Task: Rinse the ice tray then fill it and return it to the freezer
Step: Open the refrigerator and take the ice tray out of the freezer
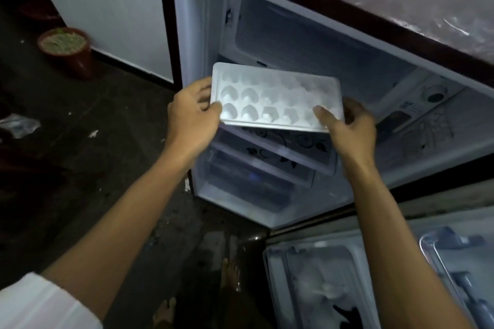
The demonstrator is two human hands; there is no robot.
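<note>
Ice tray (pixel 275 96) up in the air, just in front of the open freezer (pixel 307 43), tilted a little. White, with rows of small cups, some heart-shaped. Left hand (pixel 191 112) curled round the tray's left edge, thumb on top, fingers under. Right hand (pixel 350 125) pinching the tray's near right corner, thumb on top. Clear fridge shelves (pixel 254 168) below the tray. Open fridge door (pixel 334 262) at the bottom right. Brown pot (pixel 66 48) on the dark floor (pixel 107 168) by the white wall (pixel 107 8), far to the left. Bare feet (pixel 231 274) on the floor, close to the door.
</note>
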